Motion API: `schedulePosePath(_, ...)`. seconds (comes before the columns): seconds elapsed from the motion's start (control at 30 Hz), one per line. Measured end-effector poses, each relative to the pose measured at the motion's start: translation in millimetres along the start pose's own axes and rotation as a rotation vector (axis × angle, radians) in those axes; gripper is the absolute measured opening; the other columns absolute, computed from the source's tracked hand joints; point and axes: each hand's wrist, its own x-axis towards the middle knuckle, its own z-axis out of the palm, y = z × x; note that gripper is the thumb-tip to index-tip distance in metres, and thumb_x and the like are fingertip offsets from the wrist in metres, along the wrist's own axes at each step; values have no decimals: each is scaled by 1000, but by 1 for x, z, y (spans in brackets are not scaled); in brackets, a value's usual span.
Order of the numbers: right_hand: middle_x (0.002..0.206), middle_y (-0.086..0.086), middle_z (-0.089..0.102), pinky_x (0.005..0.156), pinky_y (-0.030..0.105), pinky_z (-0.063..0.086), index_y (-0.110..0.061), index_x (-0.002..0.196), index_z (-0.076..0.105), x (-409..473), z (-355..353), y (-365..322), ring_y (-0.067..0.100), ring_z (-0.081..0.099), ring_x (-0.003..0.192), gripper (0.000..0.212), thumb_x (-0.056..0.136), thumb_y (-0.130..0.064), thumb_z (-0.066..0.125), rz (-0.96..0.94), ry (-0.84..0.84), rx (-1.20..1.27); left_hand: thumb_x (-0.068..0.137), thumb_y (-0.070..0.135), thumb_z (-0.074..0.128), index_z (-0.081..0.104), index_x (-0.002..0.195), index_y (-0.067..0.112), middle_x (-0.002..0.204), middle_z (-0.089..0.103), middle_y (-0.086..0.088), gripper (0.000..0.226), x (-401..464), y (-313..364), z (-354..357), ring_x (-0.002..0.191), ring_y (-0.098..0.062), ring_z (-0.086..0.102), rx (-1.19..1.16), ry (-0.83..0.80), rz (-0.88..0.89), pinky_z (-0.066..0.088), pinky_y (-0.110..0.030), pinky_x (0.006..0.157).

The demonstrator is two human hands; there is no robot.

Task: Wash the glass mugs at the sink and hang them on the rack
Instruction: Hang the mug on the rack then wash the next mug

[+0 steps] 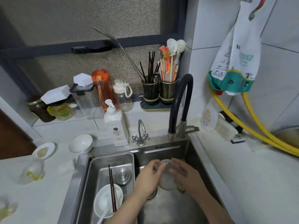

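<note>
Both my hands hold one clear glass mug (166,177) low inside the steel sink (187,152), over the drain. My left hand (148,177) grips its left side with fingers at the rim. My right hand (186,173) wraps the right side. The mug is blurred. Another glass mug (31,172) with yellowish liquid stands on the counter at the left. A third glass mug (7,207) shows at the lower left edge. The black faucet (181,104) arches above the sink; I cannot tell whether water runs. No rack is in view.
A steel drain tray (103,162) in the sink's left half holds a white bowl (106,201) with chopsticks and a metal lid. A soap pump bottle (115,126), white bowl (81,143), small dish (44,151), jars and utensil holders (159,91) line the counter. Yellow hoses (252,126) run at right.
</note>
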Motion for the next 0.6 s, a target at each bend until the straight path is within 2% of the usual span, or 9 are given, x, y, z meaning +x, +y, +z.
schedulePosePath(0.1,113,-22,62,89,9,45,-50,107,59,-2,-1,-1,-7,55,110,37,80,-30,74,-111,4,55,76,63,56,54,117,23,101,62,12,58,-1,11,1,98,-10,60,-245,17,-65,46,-22,84)
schedulePosePath(0.2,117,-29,56,95,6,37,-54,100,61,-2,-1,1,-12,48,116,40,78,-23,74,-187,5,105,83,54,61,32,142,21,128,53,4,74,2,21,0,120,-14,52,-410,-38,-166,39,-21,96)
schedulePosePath(0.3,125,-18,52,100,15,34,-41,93,65,2,-3,3,-5,45,123,23,72,-35,71,-214,9,154,72,66,65,15,151,23,151,35,-1,103,7,21,2,138,-17,35,-461,-99,-214,29,-31,114)
schedulePosePath(0.4,116,-15,58,92,11,41,-33,94,63,7,-7,8,4,54,115,23,74,-22,69,-244,11,184,51,77,71,11,152,24,153,31,-1,129,8,28,2,139,-15,34,-517,-131,-219,28,-35,116)
schedulePosePath(0.47,112,-12,62,90,11,44,-30,98,64,11,-12,12,7,58,110,27,78,-15,73,-258,17,195,61,60,79,21,149,18,145,42,3,113,9,30,4,128,-6,44,-483,-146,-221,35,-22,108)
schedulePosePath(0.5,111,-10,64,89,11,45,-28,99,65,13,-14,15,8,59,108,27,79,-13,74,-264,25,185,69,42,81,36,138,17,130,52,8,86,11,29,7,111,4,52,-474,-117,-203,39,-9,96)
schedulePosePath(0.53,109,-10,65,89,11,45,-28,99,66,15,-17,16,8,60,106,27,79,-12,75,-270,26,174,74,25,81,48,116,21,112,58,13,53,12,32,10,89,15,57,-478,-95,-183,42,0,80)
schedulePosePath(0.57,108,-13,65,88,10,45,-30,97,67,17,-20,17,5,60,105,28,78,-11,75,-268,26,163,75,12,79,50,97,25,96,58,15,39,14,35,14,72,18,59,-484,-76,-166,42,2,66)
schedulePosePath(0.6,107,-17,65,87,8,44,-33,94,68,19,-23,17,2,60,104,30,77,-10,76,-264,20,151,75,5,78,48,87,27,89,57,15,40,14,38,17,64,21,58,-493,-54,-150,41,2,60)
